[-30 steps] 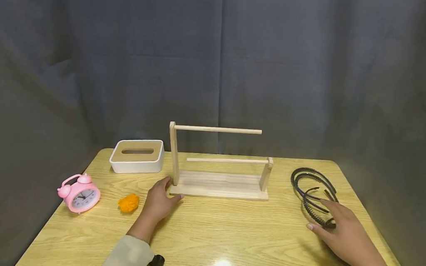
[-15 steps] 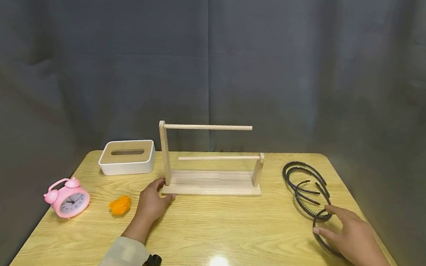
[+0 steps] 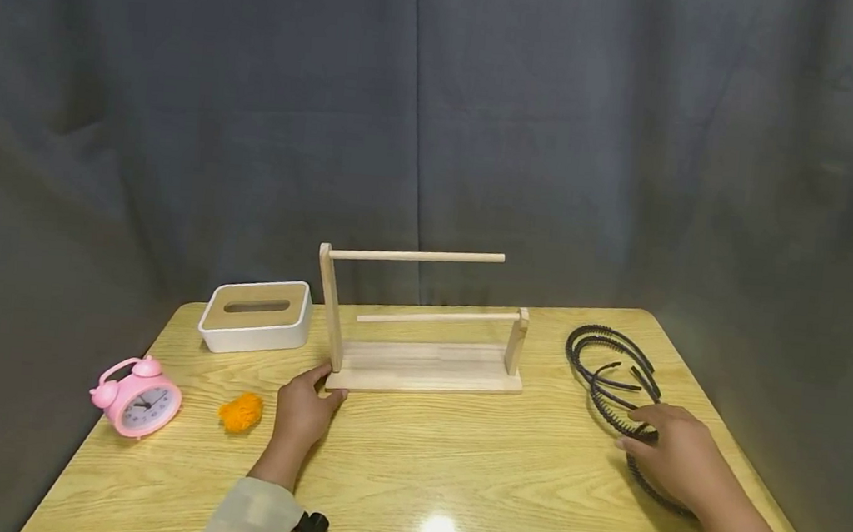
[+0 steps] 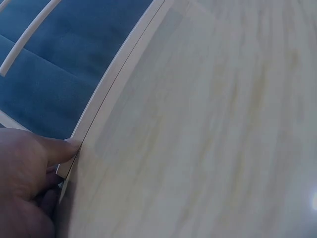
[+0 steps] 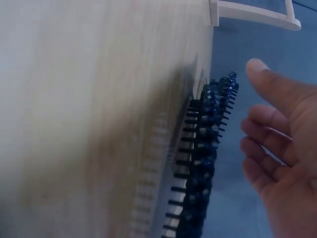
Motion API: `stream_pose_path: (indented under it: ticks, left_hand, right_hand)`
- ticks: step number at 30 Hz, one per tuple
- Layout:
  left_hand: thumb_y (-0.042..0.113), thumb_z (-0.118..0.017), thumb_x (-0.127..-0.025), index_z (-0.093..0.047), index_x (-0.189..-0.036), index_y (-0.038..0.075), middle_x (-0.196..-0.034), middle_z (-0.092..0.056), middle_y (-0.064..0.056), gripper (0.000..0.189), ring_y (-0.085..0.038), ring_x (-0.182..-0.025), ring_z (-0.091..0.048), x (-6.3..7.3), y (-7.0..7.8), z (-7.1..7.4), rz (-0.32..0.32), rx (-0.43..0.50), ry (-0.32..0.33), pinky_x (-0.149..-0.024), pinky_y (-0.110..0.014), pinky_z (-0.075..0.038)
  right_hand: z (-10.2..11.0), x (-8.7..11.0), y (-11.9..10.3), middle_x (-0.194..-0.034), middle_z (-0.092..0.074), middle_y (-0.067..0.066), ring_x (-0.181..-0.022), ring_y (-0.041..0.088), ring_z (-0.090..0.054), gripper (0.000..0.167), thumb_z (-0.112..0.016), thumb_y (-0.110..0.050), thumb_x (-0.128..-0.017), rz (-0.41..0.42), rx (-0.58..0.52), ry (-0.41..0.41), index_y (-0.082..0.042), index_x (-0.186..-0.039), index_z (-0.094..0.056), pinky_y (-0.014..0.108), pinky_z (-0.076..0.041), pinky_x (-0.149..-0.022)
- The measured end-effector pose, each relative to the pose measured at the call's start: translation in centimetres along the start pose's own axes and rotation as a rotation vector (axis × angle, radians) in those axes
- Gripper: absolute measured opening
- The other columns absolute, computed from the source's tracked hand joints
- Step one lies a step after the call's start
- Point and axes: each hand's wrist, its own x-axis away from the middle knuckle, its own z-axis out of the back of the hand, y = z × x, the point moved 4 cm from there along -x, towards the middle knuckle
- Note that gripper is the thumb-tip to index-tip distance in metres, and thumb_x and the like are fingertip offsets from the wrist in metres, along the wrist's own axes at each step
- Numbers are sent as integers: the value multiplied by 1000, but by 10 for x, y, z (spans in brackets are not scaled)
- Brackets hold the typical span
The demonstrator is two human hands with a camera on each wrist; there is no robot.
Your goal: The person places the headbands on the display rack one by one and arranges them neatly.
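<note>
A pale wooden rack (image 3: 426, 369) with two horizontal rods stands in the middle of the table. At the front left corner of its base, my left hand (image 3: 302, 413) grips the board; the left wrist view shows the thumb (image 4: 67, 146) on the edge and the other fingers partly hidden behind it. Several black toothed headbands (image 3: 579, 335) lie overlapping on the right. Over the nearest ones hovers my right hand (image 3: 675, 454), thumb apart from loosely bent fingers. A toothed headband (image 5: 200, 168) shows beside this hand in the right wrist view, with nothing between thumb and fingers.
To the left of the rack are a white tissue box (image 3: 255, 339) with a wooden top, a pink alarm clock (image 3: 115, 396) and an orange fluffy ball (image 3: 240, 412). A dark curtain (image 3: 437, 133) hangs behind the wooden table (image 3: 471, 462).
The head view has swung slightly right. My right hand drew back a little, then moved forward and left over the headbands. The left hand keeps its place at the rack's corner.
</note>
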Motion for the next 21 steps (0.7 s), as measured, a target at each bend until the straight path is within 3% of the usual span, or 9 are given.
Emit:
stream_pose_path:
  ticks: [6,13,21]
  left_hand:
    - [18,-85,-96,-69,-146,0,-144,-70,-24,55,-47,-141,-61,0,0,1,4,-12,27,-119,-61,-50]
    - [14,-82,-99,-71,-141,-3,-137,-73,-25,47,-45,-132,-68,0,2,2,-33,-24,45,-113,-59,-55]
    - [14,-83,-98,-72,-141,-2,-136,-74,-24,47,-44,-132,-69,1,1,0,-32,-18,47,-113,-58,-56]
  right_hand:
    - [-6,-11,4,-133,-69,33,-131,62,-55,50,-88,-32,-93,-17,20,-70,4,-126,-76,78,-47,-107]
    - [-9,-16,7,-118,-76,24,-119,55,-64,31,-86,-25,-94,26,63,-66,0,-112,-80,72,-54,-100]
    - [-11,-21,6,-103,-77,12,-104,44,-70,12,-85,-14,-94,75,72,-59,-4,-101,-82,65,-59,-93]
